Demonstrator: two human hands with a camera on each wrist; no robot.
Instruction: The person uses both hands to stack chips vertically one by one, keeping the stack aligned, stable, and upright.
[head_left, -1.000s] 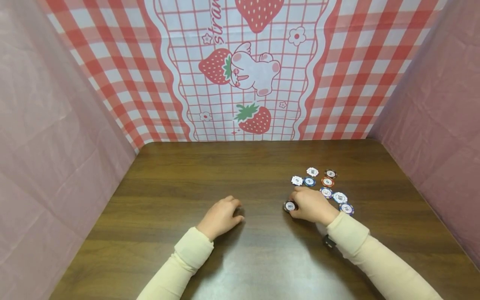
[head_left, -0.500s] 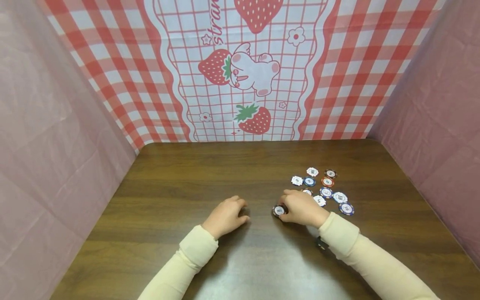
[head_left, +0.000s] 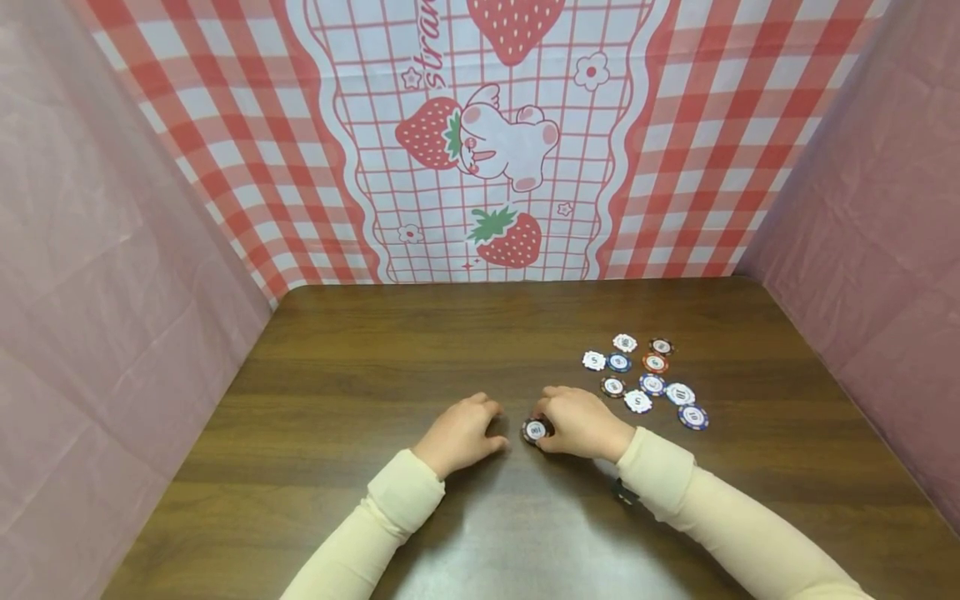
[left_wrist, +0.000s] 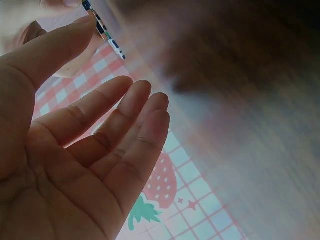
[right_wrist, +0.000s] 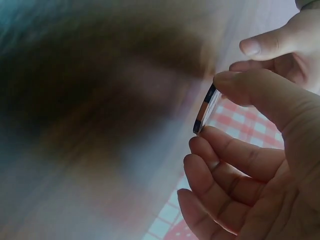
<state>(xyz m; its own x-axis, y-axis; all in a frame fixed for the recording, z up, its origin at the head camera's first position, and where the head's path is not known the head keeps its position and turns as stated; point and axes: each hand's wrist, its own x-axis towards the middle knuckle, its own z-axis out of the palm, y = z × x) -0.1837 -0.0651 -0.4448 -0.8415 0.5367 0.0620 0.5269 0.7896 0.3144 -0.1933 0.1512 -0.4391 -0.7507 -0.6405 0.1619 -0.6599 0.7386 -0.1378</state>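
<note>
My right hand (head_left: pixel 583 423) pinches a dark poker chip (head_left: pixel 535 430) marked 100 between thumb and fingers, low over the wooden table. The right wrist view shows that chip (right_wrist: pixel 205 110) edge-on, its rim black and orange. Just left of it is my left hand (head_left: pixel 459 435), holding nothing, its fingers relaxed and slightly bent. In the left wrist view the left palm (left_wrist: pixel 60 185) faces the camera with the thumb apart from the fingers. A black and white chip edge (left_wrist: pixel 107 35) shows past the thumb, apart from it.
Right of the hands several chips lie flat, among them a brown chip (head_left: pixel 612 387), a white chip (head_left: pixel 638 402), a red chip (head_left: pixel 656 363) and a blue chip (head_left: pixel 618 362). Checked cloth (head_left: pixel 697 167) hangs behind the table (head_left: pixel 360 350); pink cloth (head_left: pixel 862 208) flanks it.
My right hand has moved left and slightly nearer with the pinched poker chip, uncovering a brown and a white chip. My left hand has shifted a little right.
</note>
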